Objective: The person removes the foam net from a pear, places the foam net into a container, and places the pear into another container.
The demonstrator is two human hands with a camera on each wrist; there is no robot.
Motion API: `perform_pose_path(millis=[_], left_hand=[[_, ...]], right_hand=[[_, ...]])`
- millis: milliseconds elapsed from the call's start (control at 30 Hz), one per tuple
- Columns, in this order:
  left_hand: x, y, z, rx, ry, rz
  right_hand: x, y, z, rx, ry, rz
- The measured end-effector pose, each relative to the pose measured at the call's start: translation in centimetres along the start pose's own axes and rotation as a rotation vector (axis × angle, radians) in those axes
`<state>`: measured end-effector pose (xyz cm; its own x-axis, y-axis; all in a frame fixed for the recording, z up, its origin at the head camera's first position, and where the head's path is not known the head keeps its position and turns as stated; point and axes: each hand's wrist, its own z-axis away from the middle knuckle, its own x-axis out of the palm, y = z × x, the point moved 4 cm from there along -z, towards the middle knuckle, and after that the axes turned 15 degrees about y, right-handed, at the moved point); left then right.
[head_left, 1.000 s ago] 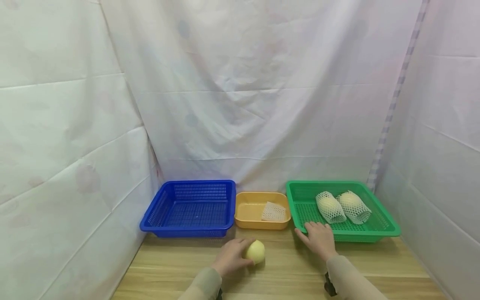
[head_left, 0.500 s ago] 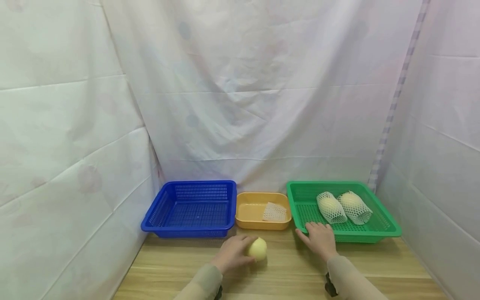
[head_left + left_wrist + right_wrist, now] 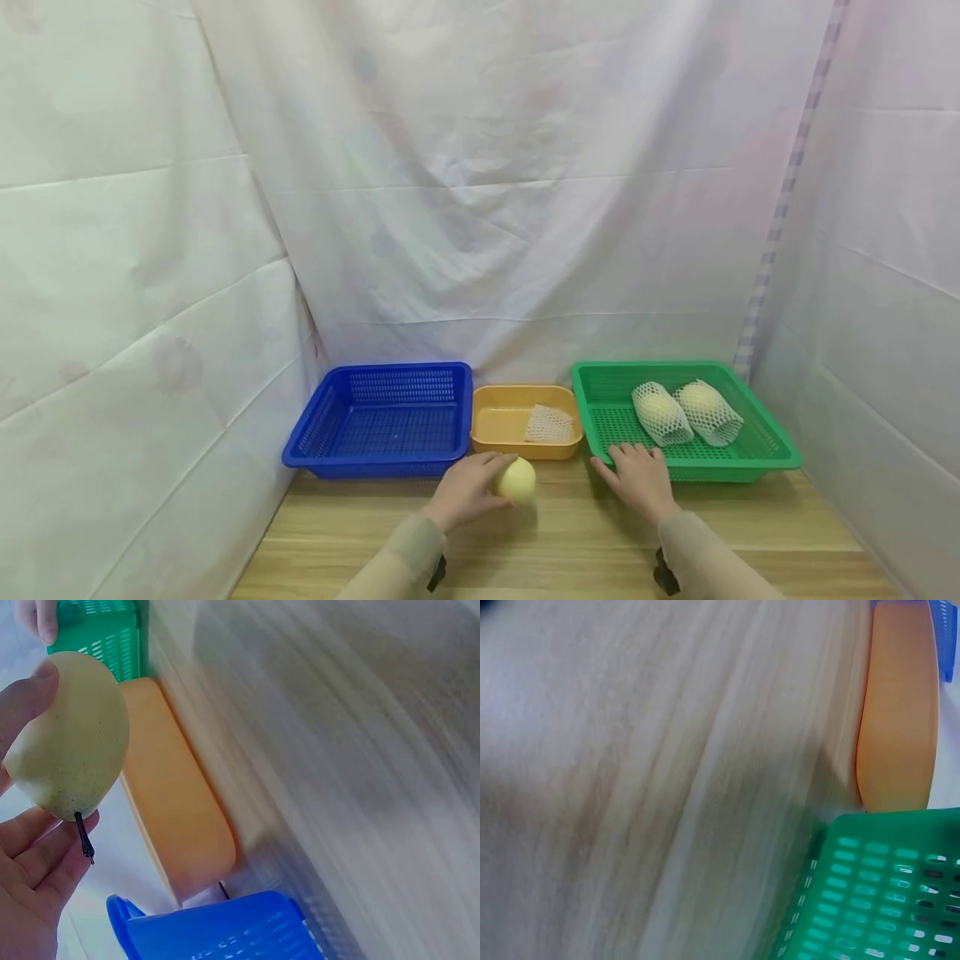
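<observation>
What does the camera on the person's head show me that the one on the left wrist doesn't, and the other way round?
Only the head view: two net-wrapped fruits in the green basket, a white net in the orange-yellow tray, and the person's sleeves.

Only the left wrist view: the dark stem of the pear and fine specks on its skin.

Both: the pear in the left hand, at least part of the right hand, both baskets, green and blue, the tray and the wooden tabletop.

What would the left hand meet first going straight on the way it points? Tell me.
Most likely the near wall of the orange tray, with the pear in the left hand arriving first. Height is hard to judge, so it might pass over the rim.
</observation>
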<state>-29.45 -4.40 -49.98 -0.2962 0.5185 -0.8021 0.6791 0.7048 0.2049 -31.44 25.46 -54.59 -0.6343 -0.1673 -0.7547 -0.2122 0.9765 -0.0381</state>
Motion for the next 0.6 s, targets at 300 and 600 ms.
perform_pose_path(millis=[300, 600], left_hand=[[-0.5, -0.5, -0.6, -0.020, 0.005, 0.000], [-1.2, -0.7, -1.6, 0.005, 0.037, -0.001]], right_hand=[[0.2, 0.0, 0.5, -0.006, 0.032, -0.004], [0.3, 0.0, 0.5, -0.008, 0.055, 0.007]])
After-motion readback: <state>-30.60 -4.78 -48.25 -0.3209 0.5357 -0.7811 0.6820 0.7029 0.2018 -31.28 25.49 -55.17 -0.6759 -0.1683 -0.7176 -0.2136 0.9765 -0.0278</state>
